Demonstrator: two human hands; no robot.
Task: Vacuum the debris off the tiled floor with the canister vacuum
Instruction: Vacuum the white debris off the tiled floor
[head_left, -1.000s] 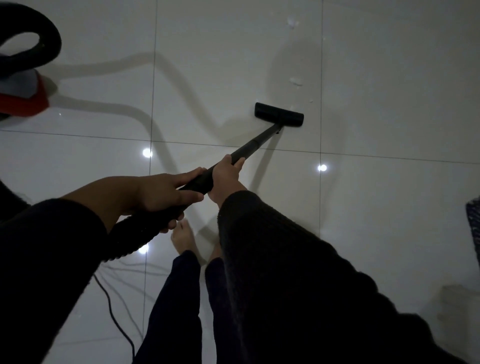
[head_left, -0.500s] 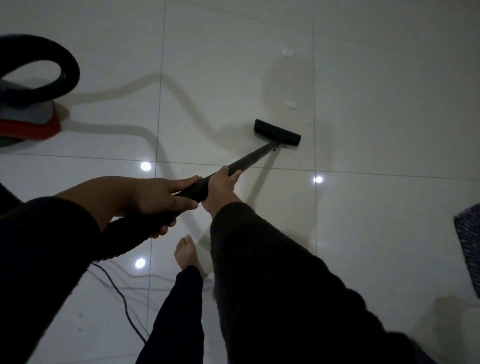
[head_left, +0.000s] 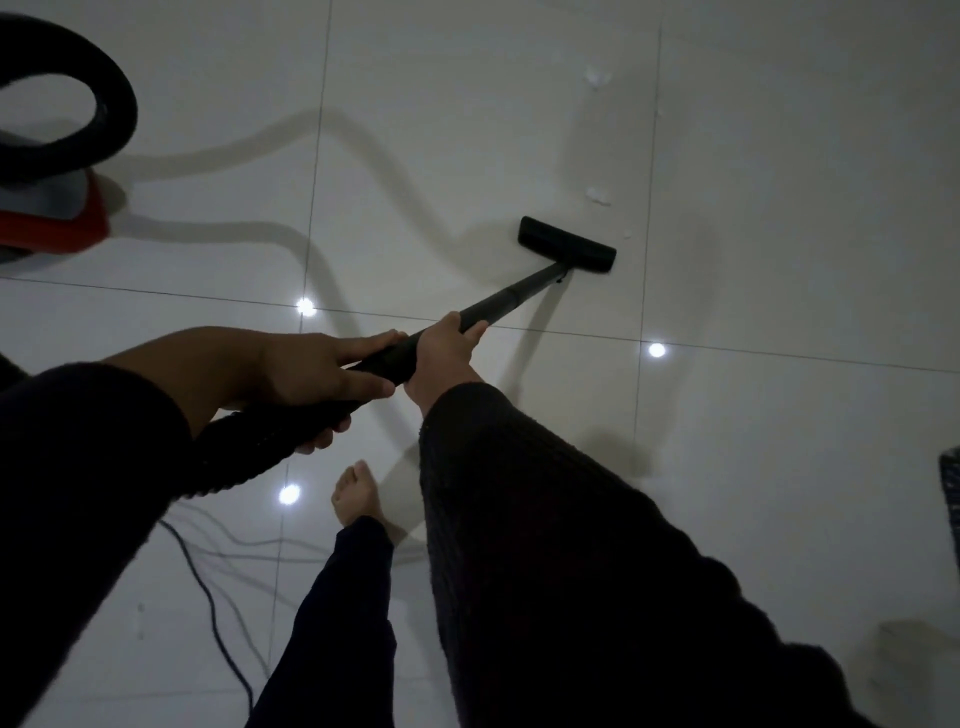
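I hold the black vacuum wand (head_left: 514, 296) with both hands. My left hand (head_left: 306, 374) grips its thick handle end where the ribbed hose joins. My right hand (head_left: 444, 353) is closed around the tube further forward. The flat black floor nozzle (head_left: 566, 245) rests on the glossy white tiled floor (head_left: 467, 130). A small white debris scrap (head_left: 598, 195) lies just beyond the nozzle, another white scrap (head_left: 597, 77) lies farther off, and a tiny white speck (head_left: 627, 234) sits at the nozzle's right end. The red and grey canister (head_left: 57, 218) stands at the far left under a black hose loop (head_left: 111, 119).
A thin power cord (head_left: 218, 623) trails across the floor at the lower left. My bare foot (head_left: 356, 493) stands below the wand. A dark woven object (head_left: 950, 499) pokes in at the right edge. Ceiling lights reflect as bright spots on the tiles.
The nozzle has stayed just short of the near debris scrap while my view shifted slightly; both hands keep the same grip on the wand.
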